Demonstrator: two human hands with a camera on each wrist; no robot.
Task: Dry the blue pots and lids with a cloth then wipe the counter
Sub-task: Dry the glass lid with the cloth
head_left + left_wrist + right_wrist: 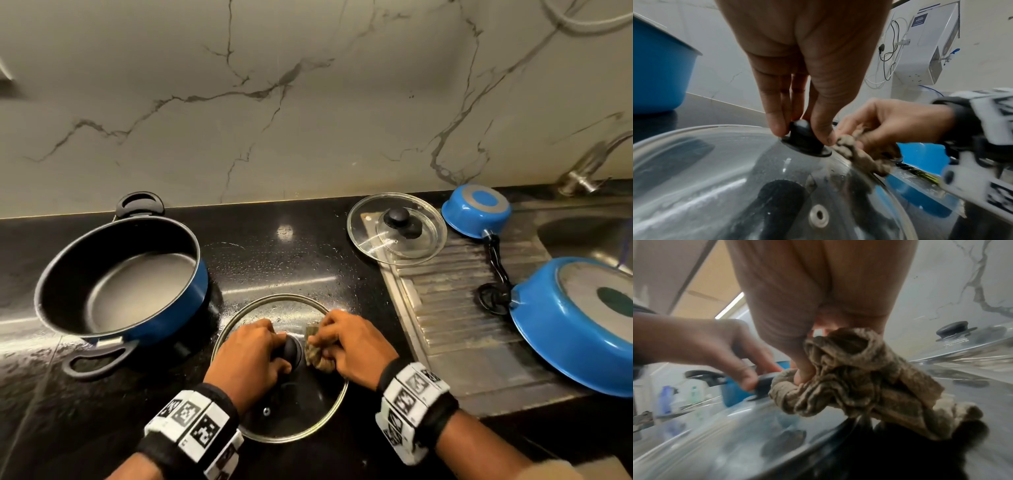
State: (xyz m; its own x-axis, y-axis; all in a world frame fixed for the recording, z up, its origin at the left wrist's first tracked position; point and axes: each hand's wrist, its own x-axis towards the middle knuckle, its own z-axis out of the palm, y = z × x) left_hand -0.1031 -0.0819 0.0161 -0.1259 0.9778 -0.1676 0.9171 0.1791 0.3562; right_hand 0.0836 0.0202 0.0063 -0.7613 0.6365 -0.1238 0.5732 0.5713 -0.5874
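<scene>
1. Black stone counter point(267, 246), wet with droplets, runs below a veined marble wall point(308, 102).
2. On it lies a large glass lid point(308, 404), the landmark.
3. Fingers and thumb of the left hand point(250, 356) pinch its black knob point(803, 139).
4. Right of the knob, the right hand point(352, 346) clutches a bunched brown cloth point(855, 378) against the glass.
5. Left of the lid stands an upright blue pot point(120, 277).
6. Behind it to the right, a smaller glass lid point(397, 228) lies at the edge of a steel draining board point(462, 308).
7. Farther right lie an upturned small blue saucepan point(478, 210) and an upturned blue pan point(579, 325).
</scene>
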